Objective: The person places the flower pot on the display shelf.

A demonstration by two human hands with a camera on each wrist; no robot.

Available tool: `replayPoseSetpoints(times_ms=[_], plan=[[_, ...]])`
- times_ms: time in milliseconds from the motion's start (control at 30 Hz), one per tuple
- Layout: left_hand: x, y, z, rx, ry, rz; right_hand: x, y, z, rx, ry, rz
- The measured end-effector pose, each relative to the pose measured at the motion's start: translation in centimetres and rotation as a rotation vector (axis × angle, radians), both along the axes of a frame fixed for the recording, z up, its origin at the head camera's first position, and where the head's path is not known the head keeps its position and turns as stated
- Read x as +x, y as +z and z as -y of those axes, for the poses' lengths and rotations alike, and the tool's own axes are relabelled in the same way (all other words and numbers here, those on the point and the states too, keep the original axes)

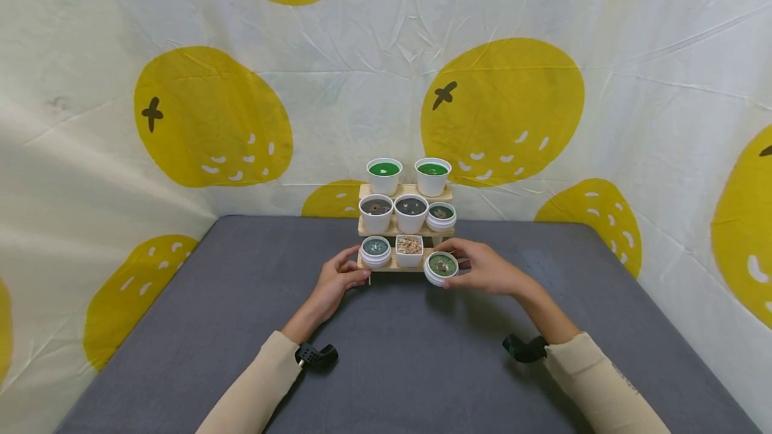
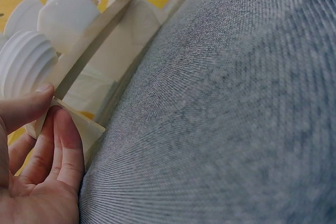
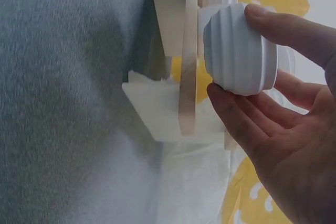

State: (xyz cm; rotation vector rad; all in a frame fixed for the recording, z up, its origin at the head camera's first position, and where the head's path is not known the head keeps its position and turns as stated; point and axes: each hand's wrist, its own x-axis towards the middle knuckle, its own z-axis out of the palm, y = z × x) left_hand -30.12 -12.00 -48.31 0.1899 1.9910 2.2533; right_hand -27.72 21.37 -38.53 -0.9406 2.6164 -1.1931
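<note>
A wooden three-step stand (image 1: 386, 269) holds several small white pots at the back of the table. My left hand (image 1: 332, 283) grips the left end of its lowest shelf; in the left wrist view the thumb lies on the board (image 2: 93, 43) and the fingers curl beneath. Between thumb and fingers of my right hand (image 1: 490, 272) is a ribbed white pot (image 1: 442, 265) with a mottled green top, near the shelf's right front end. The right wrist view shows this pot (image 3: 236, 51) close to the shelf board (image 3: 189, 77); whether they touch I cannot tell.
On the lowest shelf are a ribbed pot with a blue-grey top (image 1: 376, 247) and a square pot of tan bits (image 1: 409, 246). Dark-topped pots (image 1: 411, 213) fill the middle step, green-topped cups (image 1: 433, 176) the top one. Behind hangs a patterned cloth (image 1: 356, 106).
</note>
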Motion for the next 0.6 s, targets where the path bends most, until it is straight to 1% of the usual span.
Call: replayPoseSetpoints(times_ms=[200,400,600], plan=[[0.0,-0.1,0.1,-0.002,-0.009,-0.008,-0.7,-0.2,-0.1,0.007,-0.041,-0.014],[0.0,-0.1,0.2,-0.002,-0.010,-0.009,-1.4,-0.5,0.0,-0.004,-0.071,-0.008],[-0.1,-0.1,0.1,-0.001,-0.006,-0.005,-1.7,-1.2,0.1,-0.041,-0.150,0.009]])
